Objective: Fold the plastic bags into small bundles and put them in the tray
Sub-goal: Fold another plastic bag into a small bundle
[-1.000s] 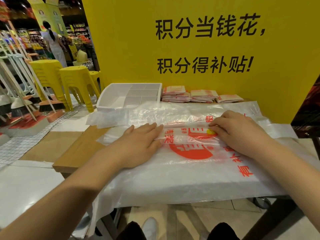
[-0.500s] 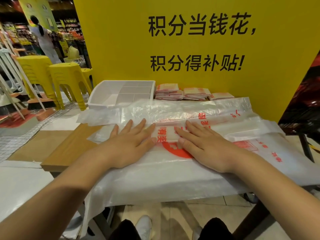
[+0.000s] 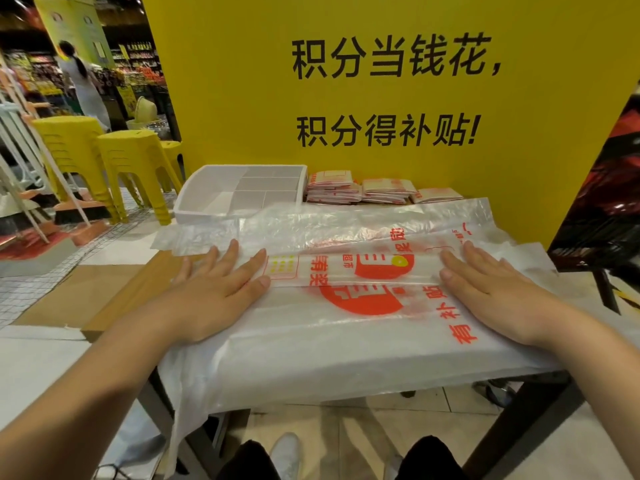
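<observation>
Nearest, a pile of flat bags [image 3: 311, 358] covers the desk [image 3: 131, 296] and droops over its front edge, which is probably why both forearms reach across it and not around it. On top of that pile lies the bag being worked, a plastic bag [image 3: 346, 271] already doubled into a long narrow strip running left to right, its red print showing through the layers. The left hand [image 3: 207, 299] lies flat on the strip's left end and the right hand [image 3: 498, 296] flat on its right end. Neither has a grip on anything: the fingers are straight and spread, palms pressing down. I judge this is to squeeze out air and set the crease, since thin film springs open when let go. The strip is still far too long to count as a bundle. Beyond it another clear bag lies spread out. Behind that, the white tray [image 3: 201, 216] sits at the back left with its compartments bare, and finished bundles [image 3: 332, 188] are stacked just beside it on its right, not inside.
</observation>
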A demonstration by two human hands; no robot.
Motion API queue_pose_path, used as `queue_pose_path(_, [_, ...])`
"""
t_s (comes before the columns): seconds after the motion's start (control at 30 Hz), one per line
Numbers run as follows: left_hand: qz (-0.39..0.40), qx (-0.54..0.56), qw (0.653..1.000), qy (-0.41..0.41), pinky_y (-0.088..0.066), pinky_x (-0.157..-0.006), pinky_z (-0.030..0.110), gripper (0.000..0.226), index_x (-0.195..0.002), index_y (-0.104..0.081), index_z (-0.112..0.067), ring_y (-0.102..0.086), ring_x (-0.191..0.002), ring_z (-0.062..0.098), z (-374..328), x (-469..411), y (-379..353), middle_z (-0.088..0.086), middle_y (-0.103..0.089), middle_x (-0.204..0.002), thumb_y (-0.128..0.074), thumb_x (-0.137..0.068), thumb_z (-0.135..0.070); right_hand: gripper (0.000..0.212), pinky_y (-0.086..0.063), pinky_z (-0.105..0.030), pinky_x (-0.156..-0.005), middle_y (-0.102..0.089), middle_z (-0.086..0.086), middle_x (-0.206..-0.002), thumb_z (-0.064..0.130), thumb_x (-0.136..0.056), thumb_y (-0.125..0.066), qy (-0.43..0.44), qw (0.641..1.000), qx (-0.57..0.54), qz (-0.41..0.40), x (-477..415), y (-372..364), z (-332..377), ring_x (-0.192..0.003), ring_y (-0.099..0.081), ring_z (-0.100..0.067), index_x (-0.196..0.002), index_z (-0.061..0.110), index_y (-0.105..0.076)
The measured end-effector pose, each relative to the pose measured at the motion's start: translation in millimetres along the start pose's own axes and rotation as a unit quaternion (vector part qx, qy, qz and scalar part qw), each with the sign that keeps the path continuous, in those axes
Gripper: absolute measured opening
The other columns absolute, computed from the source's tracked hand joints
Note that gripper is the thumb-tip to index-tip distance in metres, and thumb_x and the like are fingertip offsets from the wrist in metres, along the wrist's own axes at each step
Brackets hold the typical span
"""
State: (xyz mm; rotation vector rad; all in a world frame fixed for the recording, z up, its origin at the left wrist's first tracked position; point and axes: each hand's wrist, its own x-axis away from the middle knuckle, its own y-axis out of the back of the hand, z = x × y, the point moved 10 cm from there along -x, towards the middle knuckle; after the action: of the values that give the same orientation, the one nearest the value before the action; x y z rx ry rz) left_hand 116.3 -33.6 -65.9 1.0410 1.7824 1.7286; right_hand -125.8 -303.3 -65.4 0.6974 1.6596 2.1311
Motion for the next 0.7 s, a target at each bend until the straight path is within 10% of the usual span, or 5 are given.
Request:
queue_pose_path(0.2, [-0.018, -0.101, 0.995, -0.017, 0.015, -0.121, 0.047, 0.091, -0.154, 0.007, -0.049, 0.016, -0.152, 0.017, -10, -4, 16, -0.009, 0.020, -0.164, 0.009, -0.071, -0.087, 0.093, 0.006, -0.034, -0.122, 0.017, -0.001, -0.166, 0.080, -0.078, -0.004, -0.010, 0.999, 0.037, 0.009, 4, 9, 10, -0.153, 0.013, -0.016, -0.159, 0.033, 0.004])
queue_pose_path(0.33, [-0.093, -0.155, 0.974, -0.140, -0.020, -0.119, 0.031, 0.068, -0.156, -0.021, -0.038, -0.030, -0.145, 0.015, -49, 7, 44, -0.011, -0.024, -0.163, -0.031, -0.094, -0.062, 0.100, 0.000, -0.034, -0.122, 0.011, -0.001, -0.167, 0.084, -0.082, -0.020, 0.027, 0.995, 0.087, -0.034, 2, 29, 35, -0.154, 0.007, -0.019, -0.160, 0.022, -0.011])
queue_pose_path(0.53, [-0.078, -0.193, 0.972, -0.113, -0.048, -0.097, 0.038, 0.050, -0.150, -0.033, -0.038, -0.055, -0.122, 0.021, -64, -1, 49, -0.007, -0.048, -0.147, -0.039, -0.101, -0.028, 0.069, -0.033, -0.035, -0.116, -0.037, 0.007, -0.156, 0.064, -0.093, -0.046, 0.165, 0.978, 0.081, -0.100, -4, 38, 84, -0.140, -0.039, -0.017, -0.151, 0.028, -0.038])
queue_pose_path(0.7, [-0.172, -0.206, 0.957, -0.111, -0.045, -0.084, 0.036, 0.025, -0.121, -0.051, -0.029, -0.061, -0.100, 0.027, -69, -6, 76, -0.002, -0.065, -0.113, -0.035, -0.102, -0.028, 0.029, -0.043, -0.033, -0.079, -0.065, 0.011, -0.113, 0.050, -0.097, -0.048, 0.198, 0.945, 0.134, -0.224, -2, 64, 107, -0.105, -0.061, -0.019, -0.117, 0.032, -0.057])
